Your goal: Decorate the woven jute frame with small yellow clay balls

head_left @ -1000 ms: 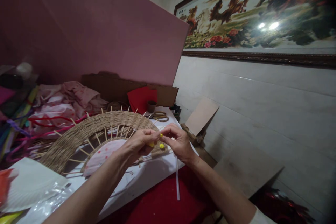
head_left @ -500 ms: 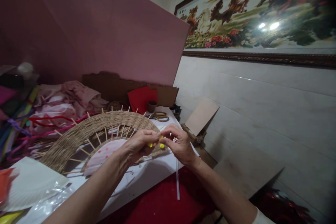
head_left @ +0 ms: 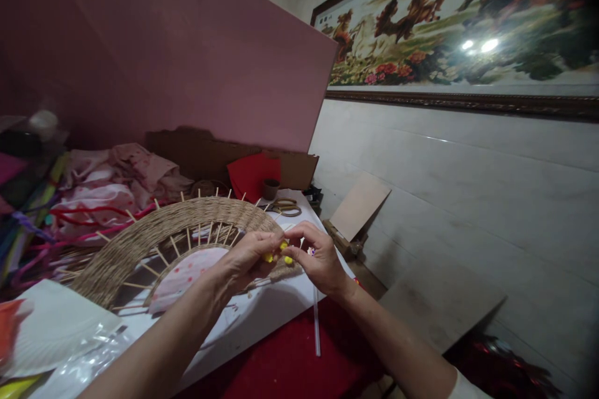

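My left hand point(head_left: 255, 255) is closed, with thumb and fingers pinching a fuzzy yellow piece, perhaps pipe cleaner point(head_left: 268, 257). Close against it, my right hand point(head_left: 321, 259) is curled, its thumb and forefinger pinched at the same yellow material. Small yellow blobs show between and below the fingertips; their exact shape is too small to make out. Both hands are above the right end of a woven fan-shaped piece point(head_left: 206, 215) with thin wooden sticks poking out. A dotted pink cloth panel point(head_left: 187, 275) fills its inner arc.
Scissors point(head_left: 286, 206), a small dark cup point(head_left: 270, 189) and red paper point(head_left: 250, 176) are at the back of the white tabletop point(head_left: 262, 318). Pink cloth point(head_left: 126, 168) and coloured pipe cleaners heap up at left. A clear stick point(head_left: 317, 324) overhangs the front edge near my right wrist.
My fingertips have shifted slightly around the yellow piece, and more yellow shows between them. My arms and everything on the table stay nearly where they were.
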Motion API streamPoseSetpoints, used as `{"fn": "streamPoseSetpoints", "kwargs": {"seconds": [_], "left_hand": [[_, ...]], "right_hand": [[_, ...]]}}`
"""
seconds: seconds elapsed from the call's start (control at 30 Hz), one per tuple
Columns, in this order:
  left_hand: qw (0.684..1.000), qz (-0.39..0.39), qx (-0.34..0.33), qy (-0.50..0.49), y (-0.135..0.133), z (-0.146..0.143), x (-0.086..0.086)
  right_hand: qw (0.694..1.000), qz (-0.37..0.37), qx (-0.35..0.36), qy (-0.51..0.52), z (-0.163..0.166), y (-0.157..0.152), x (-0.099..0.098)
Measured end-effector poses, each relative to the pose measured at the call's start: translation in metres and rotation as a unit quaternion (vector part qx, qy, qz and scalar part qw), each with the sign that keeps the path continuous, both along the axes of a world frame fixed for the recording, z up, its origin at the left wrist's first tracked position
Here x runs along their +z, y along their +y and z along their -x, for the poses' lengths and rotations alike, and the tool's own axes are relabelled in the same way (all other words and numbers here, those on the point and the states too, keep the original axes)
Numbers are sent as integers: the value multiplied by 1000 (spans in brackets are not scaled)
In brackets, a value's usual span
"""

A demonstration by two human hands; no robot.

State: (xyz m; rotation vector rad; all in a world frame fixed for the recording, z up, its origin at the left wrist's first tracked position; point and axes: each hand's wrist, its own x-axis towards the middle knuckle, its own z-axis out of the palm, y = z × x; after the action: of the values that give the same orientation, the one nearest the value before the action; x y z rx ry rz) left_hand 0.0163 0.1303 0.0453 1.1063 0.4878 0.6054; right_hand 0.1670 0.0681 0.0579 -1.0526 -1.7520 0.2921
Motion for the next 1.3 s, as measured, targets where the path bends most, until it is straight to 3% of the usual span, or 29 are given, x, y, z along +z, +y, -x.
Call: {"fn": "streamPoseSetpoints", "kwargs": {"seconds": [0.13,0.53,0.7,1.0,1.3], "left_hand": [[1000,-12,-11,0,0,0,-1],[1000,-8,-5,-2,1,0,-2],[1000,-2,-4,-2,-2,1,0],[1000,16,2,-10,-1,-1,-2],[1000,4,8,8,-1,0,-1]], "right_hand": [[999,-12,-42,-7,0,-1,2],[994,83,-5,64,-3,4,-5],[999,39,-22,-21,-1,2,-1],[996,-20,-46,-70,2,-2,-2],[996,-42,-60,-43,4,-1,1]]}}
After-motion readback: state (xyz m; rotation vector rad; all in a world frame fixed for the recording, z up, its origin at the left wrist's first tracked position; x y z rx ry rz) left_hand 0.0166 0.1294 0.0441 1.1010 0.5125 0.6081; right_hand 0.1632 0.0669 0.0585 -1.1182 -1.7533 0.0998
